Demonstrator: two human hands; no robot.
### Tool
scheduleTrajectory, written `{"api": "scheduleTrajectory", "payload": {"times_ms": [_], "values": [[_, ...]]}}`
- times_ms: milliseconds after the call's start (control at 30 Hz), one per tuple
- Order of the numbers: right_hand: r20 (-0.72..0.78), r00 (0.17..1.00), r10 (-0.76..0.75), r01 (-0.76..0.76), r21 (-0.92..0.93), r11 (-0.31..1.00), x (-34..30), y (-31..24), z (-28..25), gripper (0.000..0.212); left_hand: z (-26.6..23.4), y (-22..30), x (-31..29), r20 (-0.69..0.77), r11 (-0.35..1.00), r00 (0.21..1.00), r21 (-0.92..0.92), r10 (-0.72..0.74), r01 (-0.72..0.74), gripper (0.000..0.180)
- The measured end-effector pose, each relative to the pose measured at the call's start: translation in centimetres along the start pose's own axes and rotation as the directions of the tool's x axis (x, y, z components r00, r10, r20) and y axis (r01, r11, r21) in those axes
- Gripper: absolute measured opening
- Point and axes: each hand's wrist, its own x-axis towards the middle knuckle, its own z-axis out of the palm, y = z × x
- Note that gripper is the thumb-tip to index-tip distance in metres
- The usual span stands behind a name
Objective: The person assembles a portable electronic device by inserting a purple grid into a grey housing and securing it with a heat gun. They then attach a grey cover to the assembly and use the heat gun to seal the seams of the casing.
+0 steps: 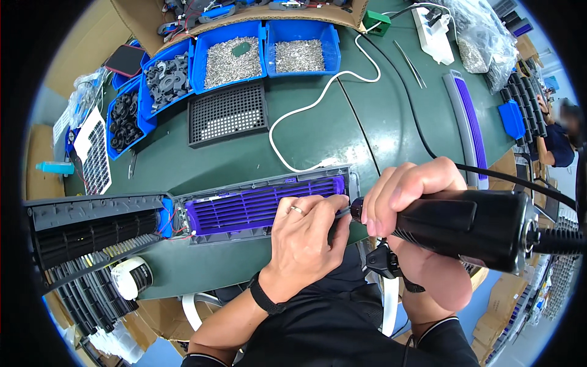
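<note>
The purple grille point(235, 211) is seated in a long grey housing point(244, 234) on the green counter point(330, 128), directly ahead of the person. The right hand point(403, 189) has its fingers wrapped around a black electric screwdriver point(465, 226), held near level with its nose at the grille's right end. The left hand point(306, 235) lies over that same end, finger and thumb drawn narrow beside the nose; whether a fastener sits between them cannot be told. Principal hazard: the left fingertips are close enough to be nipped should the bit slip or spin early. A tilted approach could cam out, scar the plastic or cross-thread a fastener; excess torque could crack the housing edge. The thin wires point(181, 226) at the housing's left end could be strained or pinched if the adjoining grey casing point(110, 205) shifts. Materials: the grille is moulded in slim parallel slats, the housing matt and ribbed, the screwdriver a smooth cylinder. Beyond stand blue bins point(199, 67) of small silvery metal parts and a black perforated tray point(229, 101). The counter's surface is glossy and reflects light.
</note>
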Motion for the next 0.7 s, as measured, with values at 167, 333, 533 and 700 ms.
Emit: {"api": "scheduleTrajectory", "payload": {"times_ms": [167, 333, 533, 700], "values": [[-0.010, 0.991, -0.133, 0.133, 0.012, 0.991, 1.1, -2.2, -0.6, 0.104, 0.1, -0.1, 0.0, 0.000, 1.000, 1.000, -0.002, 0.009, -0.009, 0.038], [0.041, 0.960, -0.277, 0.277, 0.010, 0.961, 2.8, -4.3, -1.9, 0.103, -1.0, 0.3, -0.2, 0.153, 0.998, 0.987, -0.041, -0.044, 0.051, 0.055], [0.012, 0.949, -0.314, 0.315, -0.033, 0.949, 3.4, -5.4, -1.2, 0.096, -0.9, -0.3, -0.7, 0.172, 0.998, 0.985, -0.048, -0.021, 0.029, 0.064], [-0.062, 0.959, -0.276, 0.266, -0.132, 0.955, 3.9, -5.0, 0.8, 0.090, -1.8, -0.3, -0.7, 0.137, 0.985, 0.988, -0.150, -0.065, 0.086, 0.065]]}}
